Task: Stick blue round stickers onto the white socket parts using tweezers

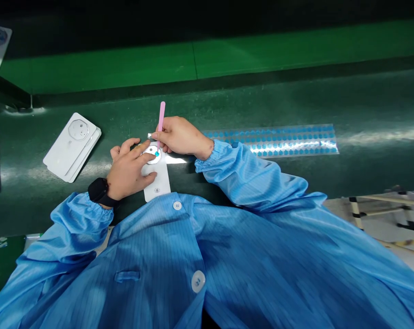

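One pink tool (161, 117) points lengthwise toward the person (152, 256), held in the right grip (179, 135), left grip (128, 173) spread.

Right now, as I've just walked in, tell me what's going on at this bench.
A person in a blue coat is working on a white panel with both hands. The right hand holds a slim pink tool, its lower end by a small blue dot on the panel's round area. The left hand lies over the panel's left side. A stack of similar panels sits to the left, and a clear sheet of blue dots lies to the right.
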The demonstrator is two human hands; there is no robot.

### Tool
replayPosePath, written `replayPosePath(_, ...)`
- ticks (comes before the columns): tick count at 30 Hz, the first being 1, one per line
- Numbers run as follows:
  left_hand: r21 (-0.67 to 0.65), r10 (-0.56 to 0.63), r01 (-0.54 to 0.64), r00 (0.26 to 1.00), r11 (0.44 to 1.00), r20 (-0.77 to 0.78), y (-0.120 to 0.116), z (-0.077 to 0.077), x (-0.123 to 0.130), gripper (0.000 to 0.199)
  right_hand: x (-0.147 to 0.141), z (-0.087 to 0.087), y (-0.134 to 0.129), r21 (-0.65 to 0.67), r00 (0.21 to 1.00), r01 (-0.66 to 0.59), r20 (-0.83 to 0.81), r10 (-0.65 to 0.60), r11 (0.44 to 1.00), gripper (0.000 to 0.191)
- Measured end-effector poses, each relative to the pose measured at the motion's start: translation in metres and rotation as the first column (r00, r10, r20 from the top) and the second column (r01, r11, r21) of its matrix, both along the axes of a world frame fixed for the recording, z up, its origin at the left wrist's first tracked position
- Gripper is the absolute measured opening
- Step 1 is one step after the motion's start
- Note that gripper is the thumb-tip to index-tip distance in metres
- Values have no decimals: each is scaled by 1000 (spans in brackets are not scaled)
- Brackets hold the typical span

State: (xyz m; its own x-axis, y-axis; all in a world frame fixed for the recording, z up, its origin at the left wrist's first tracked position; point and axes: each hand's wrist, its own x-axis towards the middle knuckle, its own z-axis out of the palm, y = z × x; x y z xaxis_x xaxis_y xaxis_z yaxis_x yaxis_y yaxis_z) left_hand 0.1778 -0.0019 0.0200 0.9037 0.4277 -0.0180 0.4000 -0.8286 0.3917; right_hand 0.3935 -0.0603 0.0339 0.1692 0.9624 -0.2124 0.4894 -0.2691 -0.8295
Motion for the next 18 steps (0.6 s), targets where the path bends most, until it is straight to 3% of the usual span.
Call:
replayPosePath(12,30,-17,17,1000,999,-27,-2,0,1,38,0,-3,-1,44,995,-28,92,23,999,26)
replayPosePath(18,39,14,-13,1000,999,-16,-5,-1,3,34,7,0,0,-9,999,40,-19,-40,999,28)
